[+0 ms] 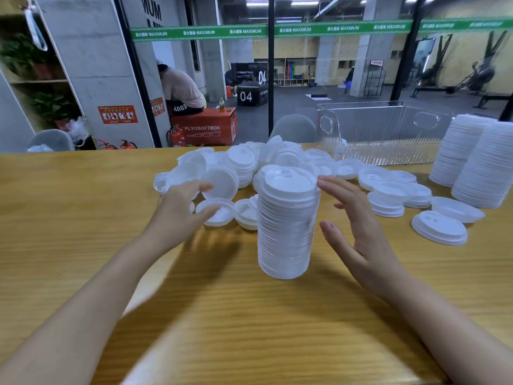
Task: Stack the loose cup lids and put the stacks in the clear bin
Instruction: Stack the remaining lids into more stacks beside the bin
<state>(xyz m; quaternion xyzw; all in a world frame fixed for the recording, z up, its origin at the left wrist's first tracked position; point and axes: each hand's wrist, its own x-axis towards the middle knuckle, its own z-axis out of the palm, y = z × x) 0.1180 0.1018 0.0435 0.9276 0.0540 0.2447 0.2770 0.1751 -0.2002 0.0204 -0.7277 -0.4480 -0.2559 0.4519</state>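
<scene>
A tall stack of white cup lids [286,220] stands upright on the wooden table [249,315] in the middle. My right hand [358,229] is just right of the stack, fingers straight, not clearly touching it. My left hand [180,209] reaches over a loose upturned lid [219,212] at the left of the stack, thumb and fingers spread around it; it looks blurred. A heap of loose lids [249,159] lies behind. The clear bin [383,132] stands at the back right and looks to hold nothing.
Two tall lid stacks [477,159] stand at the right edge of the table. More loose lids [438,226] lie scattered to the right. A glass wall runs behind the table, with a gym and a seated person beyond it.
</scene>
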